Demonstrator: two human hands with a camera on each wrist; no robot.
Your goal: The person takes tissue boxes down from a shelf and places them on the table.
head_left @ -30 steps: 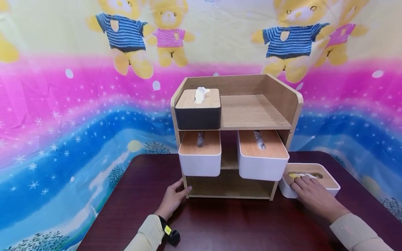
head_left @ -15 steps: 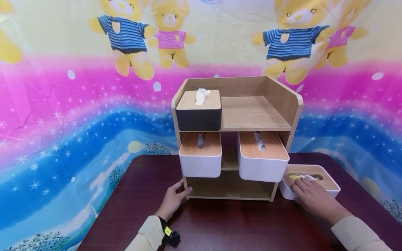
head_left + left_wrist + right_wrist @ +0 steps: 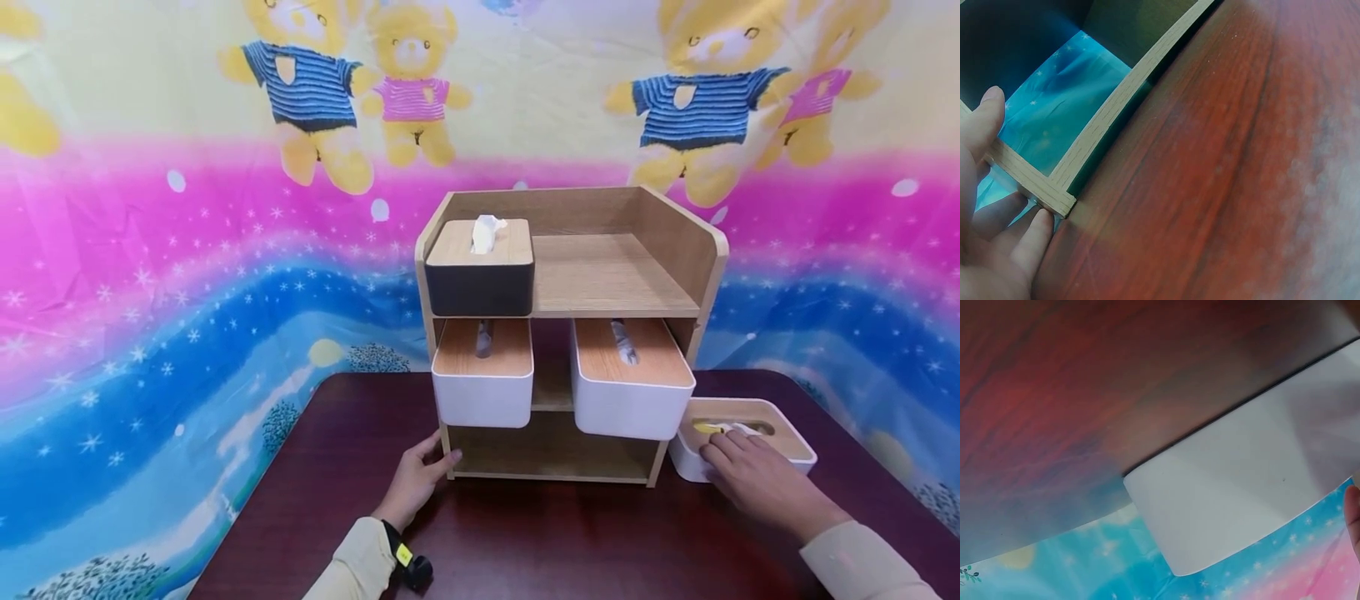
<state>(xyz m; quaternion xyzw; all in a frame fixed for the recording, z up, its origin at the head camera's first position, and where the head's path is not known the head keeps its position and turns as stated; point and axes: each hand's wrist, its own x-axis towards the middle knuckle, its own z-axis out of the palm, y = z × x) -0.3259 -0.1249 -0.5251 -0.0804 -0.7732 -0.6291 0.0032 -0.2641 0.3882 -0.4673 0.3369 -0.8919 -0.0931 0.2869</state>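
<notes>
At the lower left corner of a wooden desktop shelf (image 3: pixel 615 273), my left hand (image 3: pixel 411 482) grips the side panel. In the left wrist view the thumb (image 3: pixel 985 122) lies inside the panel and the other fingers outside it. My right hand (image 3: pixel 768 485) rests on a low white tissue box (image 3: pixel 789 429) right of the shelf. Its fingertips touch the wood-look lid beside the oval slot, where white tissue and a bit of yellow show. The right wrist view has the box's white wall (image 3: pixel 1229 475) and a fingertip (image 3: pixel 1352 512) close to its rim.
Two white tissue boxes with wooden lids, a left one (image 3: pixel 482 400) and a right one (image 3: pixel 633 408), jut out from the middle shelf. A black tissue box (image 3: pixel 480 290) stands on top at left. The dark red table (image 3: pixel 540 542) meets a patterned cloth (image 3: pixel 225 350) behind.
The head view has tilted slightly, so everything sits a little lower in it. Both hands, the shelf and the boxes keep their places.
</notes>
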